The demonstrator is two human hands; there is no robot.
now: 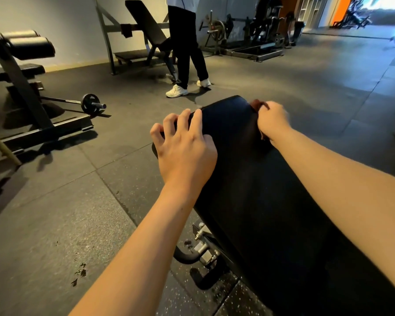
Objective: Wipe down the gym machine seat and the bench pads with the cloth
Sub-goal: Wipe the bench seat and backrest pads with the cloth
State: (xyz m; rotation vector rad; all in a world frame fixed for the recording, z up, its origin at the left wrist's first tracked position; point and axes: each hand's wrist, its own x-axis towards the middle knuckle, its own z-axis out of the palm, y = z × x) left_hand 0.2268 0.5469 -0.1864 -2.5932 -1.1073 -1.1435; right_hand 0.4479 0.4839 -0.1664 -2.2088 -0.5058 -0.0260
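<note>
A long black bench pad (pixel 255 183) runs from the lower right up to the middle of the view. My left hand (pixel 185 144) rests on its left edge near the far end, fingers spread and bent over the rim. At the pad's far right edge my right hand (pixel 273 120) grips a dark reddish-brown cloth (pixel 257 103), most of it hidden under the hand. The pad's far end sits between my two hands.
A person in black trousers and white shoes (pixel 187 55) stands just beyond the bench. Behind them is an incline bench (pixel 146 26). A black machine with roller pads (pixel 25 46) and a barbell (pixel 89 104) occupy the left. Metal frame parts (pixel 203 249) show under the pad.
</note>
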